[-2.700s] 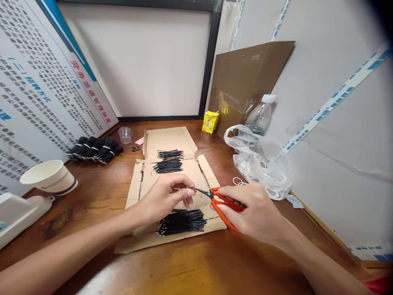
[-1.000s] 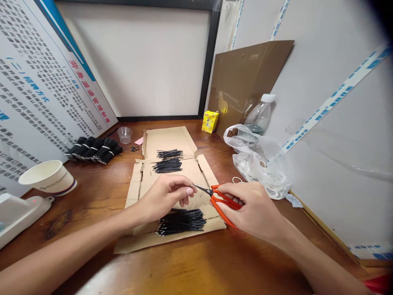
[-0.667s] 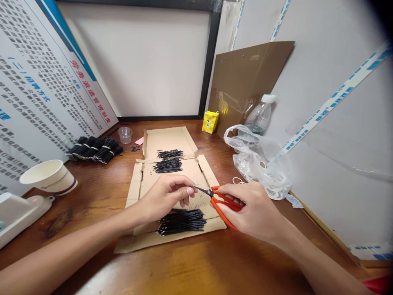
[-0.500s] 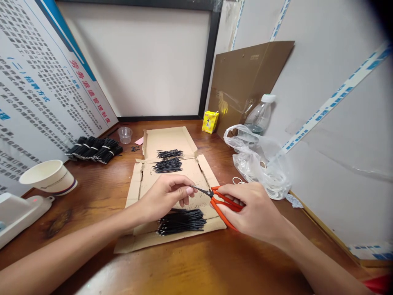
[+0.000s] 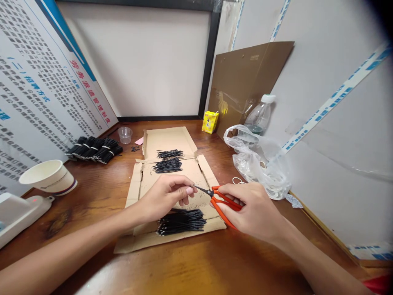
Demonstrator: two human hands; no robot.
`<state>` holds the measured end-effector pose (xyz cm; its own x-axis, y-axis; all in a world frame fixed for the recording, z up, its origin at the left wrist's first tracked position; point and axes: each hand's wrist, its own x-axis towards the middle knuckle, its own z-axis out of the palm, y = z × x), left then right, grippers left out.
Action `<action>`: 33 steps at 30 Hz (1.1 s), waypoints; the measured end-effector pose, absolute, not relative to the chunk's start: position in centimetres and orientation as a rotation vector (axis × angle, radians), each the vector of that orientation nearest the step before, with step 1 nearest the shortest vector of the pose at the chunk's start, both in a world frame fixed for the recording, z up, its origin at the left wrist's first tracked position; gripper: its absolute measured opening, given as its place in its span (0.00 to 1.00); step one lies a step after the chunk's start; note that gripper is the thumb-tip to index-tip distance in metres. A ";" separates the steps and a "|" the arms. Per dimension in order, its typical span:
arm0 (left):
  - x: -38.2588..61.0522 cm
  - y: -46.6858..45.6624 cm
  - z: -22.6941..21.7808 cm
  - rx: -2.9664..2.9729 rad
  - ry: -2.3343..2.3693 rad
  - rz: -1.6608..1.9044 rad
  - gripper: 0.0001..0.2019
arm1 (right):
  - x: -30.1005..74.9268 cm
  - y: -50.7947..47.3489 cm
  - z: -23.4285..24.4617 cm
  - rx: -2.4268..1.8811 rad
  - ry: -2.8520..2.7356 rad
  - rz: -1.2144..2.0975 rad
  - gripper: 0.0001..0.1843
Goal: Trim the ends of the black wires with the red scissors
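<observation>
Thumb and fingertips pinched together, my left hand (image 5: pixel 172 194) is above the flattened cardboard (image 5: pixel 166 137). What the pinch holds is too small to make out. My right hand (image 5: pixel 254 209) grips orange-handled scissors (image 5: pixel 223 201), whose dark, narrow blades point left and reach the left fingertips. Below my left hand lies a pile of short black wires (image 5: pixel 182 222), with pale tips at its left end. Two smaller piles of black wires, a nearer one (image 5: pixel 168 165) and a farther one (image 5: pixel 170 153), rest farther back on the cardboard. Tiny dark scraps are scattered between.
At left are bundled black wires (image 5: pixel 93 149), a paper cup (image 5: pixel 49 177), a white device (image 5: pixel 21 213) and a clear plastic cup (image 5: pixel 125 135). A yellow box (image 5: pixel 210 122) stands at the back. To the right are a plastic bag (image 5: pixel 258 159) and a bottle (image 5: pixel 260 114).
</observation>
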<state>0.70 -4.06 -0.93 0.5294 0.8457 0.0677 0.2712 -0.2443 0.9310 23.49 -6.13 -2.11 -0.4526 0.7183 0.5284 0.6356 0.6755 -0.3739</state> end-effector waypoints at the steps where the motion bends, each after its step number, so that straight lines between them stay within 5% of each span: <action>1: 0.7 -4.0 -1.0 1.783 0.934 0.722 0.08 | 23.5 -6.2 -2.1 -1.041 -2.219 0.169 0.09; 26: -2.9 3.6 -5.2 2.751 1.475 0.501 0.06 | 23.3 -5.8 -2.5 -1.077 -2.206 0.106 0.11; 33: -2.9 2.6 -4.2 2.846 1.560 0.296 0.14 | 23.4 -5.8 -2.5 -1.073 -2.207 0.101 0.11</action>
<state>-2.89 2.60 -4.25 0.5271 0.8224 0.2143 0.8437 -0.5366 -0.0159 23.38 -5.80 -2.52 -0.4357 0.7223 0.5372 0.6705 0.6586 -0.3417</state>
